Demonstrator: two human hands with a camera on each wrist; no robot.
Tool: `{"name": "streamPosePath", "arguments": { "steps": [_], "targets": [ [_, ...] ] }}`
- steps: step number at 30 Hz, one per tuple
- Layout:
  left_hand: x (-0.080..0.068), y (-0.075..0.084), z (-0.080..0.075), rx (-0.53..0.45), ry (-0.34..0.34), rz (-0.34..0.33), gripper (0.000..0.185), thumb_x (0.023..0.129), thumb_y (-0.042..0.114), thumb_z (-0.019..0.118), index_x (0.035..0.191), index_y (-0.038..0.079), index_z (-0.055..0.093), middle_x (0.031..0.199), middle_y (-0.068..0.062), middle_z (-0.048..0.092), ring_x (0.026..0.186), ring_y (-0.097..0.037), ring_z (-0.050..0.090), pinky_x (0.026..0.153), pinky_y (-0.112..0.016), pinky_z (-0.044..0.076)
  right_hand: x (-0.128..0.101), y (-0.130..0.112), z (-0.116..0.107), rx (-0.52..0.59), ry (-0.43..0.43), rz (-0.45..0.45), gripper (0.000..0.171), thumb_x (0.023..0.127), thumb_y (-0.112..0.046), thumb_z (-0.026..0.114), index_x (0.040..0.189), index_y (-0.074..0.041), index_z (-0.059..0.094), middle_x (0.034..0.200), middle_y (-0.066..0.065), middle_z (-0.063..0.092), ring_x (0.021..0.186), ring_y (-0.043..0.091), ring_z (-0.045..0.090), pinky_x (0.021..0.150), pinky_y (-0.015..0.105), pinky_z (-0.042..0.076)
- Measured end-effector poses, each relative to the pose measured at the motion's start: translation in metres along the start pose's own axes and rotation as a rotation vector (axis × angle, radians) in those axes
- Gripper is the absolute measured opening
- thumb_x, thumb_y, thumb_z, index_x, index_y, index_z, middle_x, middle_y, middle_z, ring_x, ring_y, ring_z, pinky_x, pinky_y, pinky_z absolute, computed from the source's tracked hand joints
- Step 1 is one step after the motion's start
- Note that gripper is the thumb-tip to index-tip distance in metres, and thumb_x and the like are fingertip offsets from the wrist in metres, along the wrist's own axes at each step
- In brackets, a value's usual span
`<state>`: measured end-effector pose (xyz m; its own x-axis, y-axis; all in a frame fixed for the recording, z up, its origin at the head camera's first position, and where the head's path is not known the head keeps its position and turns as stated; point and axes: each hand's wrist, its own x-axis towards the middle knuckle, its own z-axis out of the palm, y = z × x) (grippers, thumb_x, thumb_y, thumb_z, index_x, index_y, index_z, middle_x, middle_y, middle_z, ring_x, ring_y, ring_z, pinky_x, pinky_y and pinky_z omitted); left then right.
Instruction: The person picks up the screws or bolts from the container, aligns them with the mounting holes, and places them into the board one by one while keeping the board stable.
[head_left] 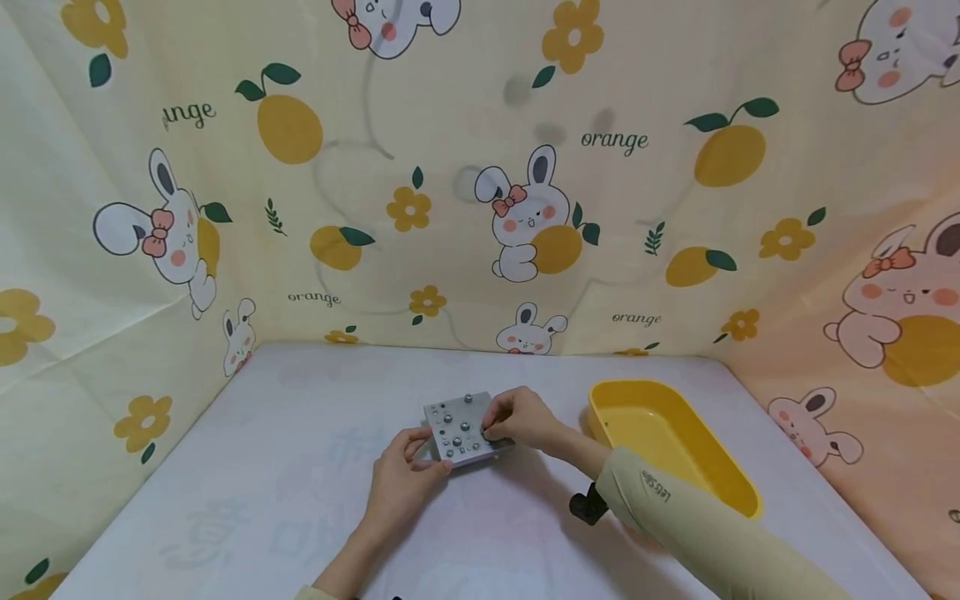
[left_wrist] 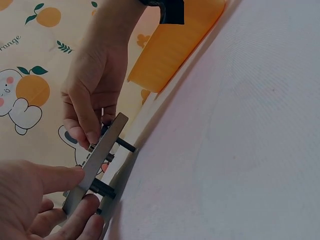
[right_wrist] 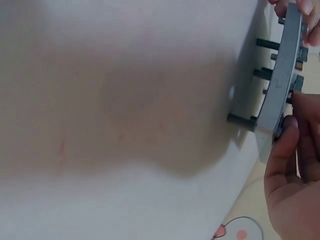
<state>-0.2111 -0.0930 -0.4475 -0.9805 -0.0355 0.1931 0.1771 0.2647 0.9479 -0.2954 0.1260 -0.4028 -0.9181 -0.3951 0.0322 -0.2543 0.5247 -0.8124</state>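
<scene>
A small grey metal plate [head_left: 459,427] studded with several screws is held a little above the white table. My left hand [head_left: 405,479] grips its near edge, thumb on top and fingers beneath. My right hand [head_left: 517,419] pinches a screw at the plate's right side. In the left wrist view the plate [left_wrist: 95,167] is edge-on, with dark screw shafts sticking out below it and the right hand's fingers [left_wrist: 90,112] on its upper face. The right wrist view shows the plate [right_wrist: 280,80] edge-on too, the right hand's fingertips [right_wrist: 285,127] at its edge.
A yellow plastic tray [head_left: 667,442] sits on the table to the right of the hands, seen also as the tray [left_wrist: 175,45] in the left wrist view. A printed cloth backdrop [head_left: 480,183] walls the table on three sides. A black wrist mount [head_left: 587,505] sits under the right sleeve.
</scene>
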Motion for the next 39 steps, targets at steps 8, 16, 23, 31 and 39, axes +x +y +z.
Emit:
{"name": "streamPosePath", "arguments": {
  "steps": [8,16,23,31,39],
  "targets": [
    [0.0,0.002,0.0,-0.005,-0.004,-0.012,0.06,0.078,0.01,0.082,0.131,0.002,0.054,0.134,-0.021,0.057,0.083,-0.016,0.07,0.081,-0.036,0.054,-0.002,-0.006,0.001,-0.089,0.013,-0.057,0.012,0.077,0.003,0.077,0.077,-0.007,0.071,0.071,-0.002,0.066,0.068,0.013,0.056,0.06,0.027,0.048],
    [-0.002,0.0,0.001,0.011,-0.002,-0.008,0.06,0.078,0.01,0.082,0.131,0.002,0.054,0.134,-0.02,0.057,0.082,-0.016,0.069,0.081,-0.037,0.055,-0.017,-0.031,-0.045,-0.135,0.069,-0.088,0.008,0.084,-0.008,0.076,0.09,-0.008,0.072,0.083,0.0,0.066,0.077,0.02,0.06,0.068,0.033,0.052],
    [0.0,-0.001,0.0,0.025,-0.006,-0.02,0.061,0.079,0.012,0.082,0.133,0.004,0.053,0.135,-0.017,0.057,0.083,-0.014,0.069,0.082,-0.037,0.054,-0.042,-0.021,-0.116,-0.085,0.216,0.025,0.012,0.09,-0.011,0.072,0.097,-0.002,0.07,0.09,0.009,0.067,0.081,0.029,0.061,0.07,0.036,0.055],
    [0.001,-0.001,-0.001,0.024,-0.005,-0.023,0.062,0.079,0.013,0.082,0.133,0.004,0.053,0.135,-0.017,0.057,0.086,-0.015,0.069,0.083,-0.038,0.054,-0.075,0.047,-0.17,-0.034,0.162,0.141,0.023,0.091,-0.008,0.07,0.105,0.01,0.065,0.095,0.012,0.068,0.09,0.033,0.062,0.074,0.038,0.055],
    [0.0,0.0,-0.002,0.037,-0.007,-0.037,0.063,0.079,0.015,0.083,0.133,0.003,0.054,0.132,-0.018,0.059,0.085,-0.014,0.069,0.09,-0.045,0.051,-0.078,0.085,-0.164,-0.054,0.075,0.132,0.025,0.084,0.0,0.075,0.106,0.009,0.067,0.1,0.019,0.069,0.086,0.028,0.066,0.074,0.04,0.056]
  ]
}}
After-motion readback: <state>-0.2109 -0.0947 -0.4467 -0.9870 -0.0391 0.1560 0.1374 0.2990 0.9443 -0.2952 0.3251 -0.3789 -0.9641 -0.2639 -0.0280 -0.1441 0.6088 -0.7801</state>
